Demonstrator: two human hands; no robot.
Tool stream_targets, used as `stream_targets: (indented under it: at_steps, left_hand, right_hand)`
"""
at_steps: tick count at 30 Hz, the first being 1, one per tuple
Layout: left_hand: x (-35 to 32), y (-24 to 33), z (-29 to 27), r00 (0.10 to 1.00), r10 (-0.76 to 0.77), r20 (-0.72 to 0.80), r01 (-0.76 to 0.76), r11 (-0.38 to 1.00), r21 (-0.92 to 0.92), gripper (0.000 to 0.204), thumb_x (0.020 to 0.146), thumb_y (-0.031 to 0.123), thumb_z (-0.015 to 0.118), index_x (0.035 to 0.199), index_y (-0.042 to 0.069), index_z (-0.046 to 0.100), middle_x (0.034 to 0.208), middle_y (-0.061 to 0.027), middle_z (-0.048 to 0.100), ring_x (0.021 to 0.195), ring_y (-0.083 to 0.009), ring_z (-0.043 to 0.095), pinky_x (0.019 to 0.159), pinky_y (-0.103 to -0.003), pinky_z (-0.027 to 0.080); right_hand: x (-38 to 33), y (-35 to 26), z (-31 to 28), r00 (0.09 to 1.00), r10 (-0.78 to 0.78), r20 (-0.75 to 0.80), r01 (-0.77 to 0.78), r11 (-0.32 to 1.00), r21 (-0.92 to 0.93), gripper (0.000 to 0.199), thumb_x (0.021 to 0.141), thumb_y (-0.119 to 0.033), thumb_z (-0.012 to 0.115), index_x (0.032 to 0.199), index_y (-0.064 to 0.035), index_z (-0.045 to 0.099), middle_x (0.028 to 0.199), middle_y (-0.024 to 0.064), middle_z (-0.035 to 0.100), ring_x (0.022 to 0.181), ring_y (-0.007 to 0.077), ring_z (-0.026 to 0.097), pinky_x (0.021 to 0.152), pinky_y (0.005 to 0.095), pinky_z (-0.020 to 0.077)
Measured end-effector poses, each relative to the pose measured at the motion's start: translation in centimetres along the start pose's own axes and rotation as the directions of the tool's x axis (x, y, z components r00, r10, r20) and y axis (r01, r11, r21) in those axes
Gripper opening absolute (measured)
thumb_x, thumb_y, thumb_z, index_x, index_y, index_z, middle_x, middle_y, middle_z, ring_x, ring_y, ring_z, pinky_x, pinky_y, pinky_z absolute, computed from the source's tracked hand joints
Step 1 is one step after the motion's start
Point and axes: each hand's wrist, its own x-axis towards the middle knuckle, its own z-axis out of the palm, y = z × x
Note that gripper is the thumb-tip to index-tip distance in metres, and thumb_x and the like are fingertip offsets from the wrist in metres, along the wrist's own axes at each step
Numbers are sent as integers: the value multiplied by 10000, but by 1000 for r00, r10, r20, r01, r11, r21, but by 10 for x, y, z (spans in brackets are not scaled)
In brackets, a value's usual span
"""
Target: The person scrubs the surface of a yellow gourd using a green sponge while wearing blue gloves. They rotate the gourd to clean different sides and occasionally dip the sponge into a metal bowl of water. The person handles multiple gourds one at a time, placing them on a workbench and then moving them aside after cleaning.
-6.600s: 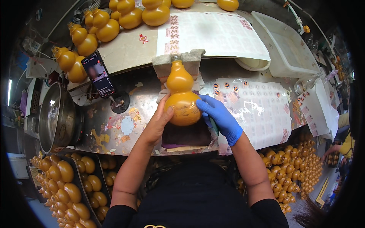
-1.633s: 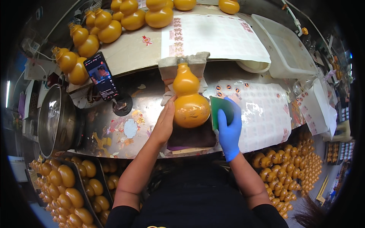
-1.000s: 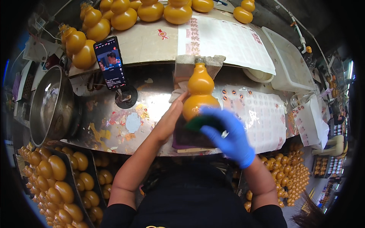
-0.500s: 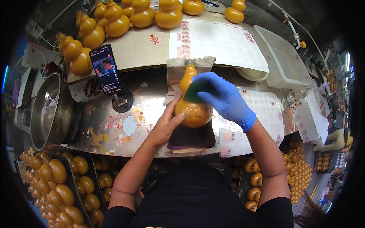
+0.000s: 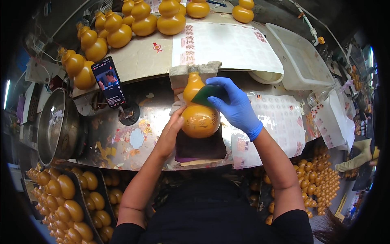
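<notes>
A yellow-orange gourd-shaped bottle [image 5: 200,122] lies in front of me, its clear neck pointing away and gold lettering on the larger bulb. My bare left hand [image 5: 170,132] holds it along the left side of that bulb, fingers fairly straight and partly hidden behind it. In a blue glove, my right hand [image 5: 239,109] pinches a flat dark green scraper [image 5: 207,96]. The scraper's edge meets the bottle around its waist. Below the bottle is a dark pad [image 5: 201,148], and a grey cloth [image 5: 176,79] lies under its neck.
Printed sticker sheets [image 5: 274,122] lie to the right, with a larger sheet [image 5: 231,46] on the raised board. A phone [image 5: 109,83] stands on a holder at left, near a metal basin [image 5: 53,126]. Several gourd bottles [image 5: 144,24] line the back; a white tray [image 5: 298,57] sits far right.
The scene has shifted slightly left in view. My left thumb has slid off the front of the lower bulb to its side, uncovering lettering. The scraper has turned slightly and stays at the waist.
</notes>
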Motion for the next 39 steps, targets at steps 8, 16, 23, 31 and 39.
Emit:
stream_targets:
  at_steps: [8, 16, 23, 31, 39]
  left_hand:
    - [5, 7, 30, 988, 16, -150, 6, 989, 150, 667, 1005, 500, 371, 1409, -29, 344, 1335, -146, 472, 1276, -202, 421, 1089, -304, 277]
    - [5, 3, 28, 979, -4, -204, 35, 988, 148, 654, 1032, 485, 285, 1419, -39, 339, 1359, -157, 466, 1289, -207, 418, 1096, -302, 274]
    - [4, 3, 24, 970, -44, -238, 86, 982, 169, 667, 1033, 491, 250, 1441, -32, 321, 1403, -156, 446, 1314, -216, 413, 1109, -314, 285]
    - [6, 0, 7, 984, -124, -128, 122, 992, -24, 611, 1046, 421, 286, 1457, -31, 306, 1457, -162, 392, 1367, -214, 342, 1131, -310, 238]
    - [9, 18, 6, 978, -206, -43, 199, 972, -127, 492, 1041, 322, 348, 1426, 19, 383, 1354, -129, 511, 1218, -214, 522, 1042, -334, 408]
  right_hand:
    - [-41, 8, 15, 965, 212, -151, -163, 945, 285, 366, 902, -92, 647, 1239, -60, 507, 1154, 57, 579, 1066, 131, 558, 932, 271, 460]
    - [-50, 32, 21, 864, 311, -395, -159, 915, 371, 358, 903, -126, 659, 1196, -19, 483, 1104, 78, 583, 1006, 125, 559, 887, 264, 471]
    - [-68, 22, 43, 818, 238, -523, -132, 964, 232, 384, 895, -152, 680, 1173, -21, 450, 1071, 82, 557, 970, 125, 545, 869, 267, 461]
    - [-86, 11, 50, 797, -189, -574, 38, 964, -264, 332, 803, 16, 684, 1117, -43, 596, 1066, 82, 614, 845, 174, 611, 693, 293, 494]
    - [-78, -22, 95, 894, -430, 127, 366, 536, -761, 400, 692, -104, 665, 1092, -86, 665, 1106, 43, 650, 815, 183, 580, 659, 295, 458]
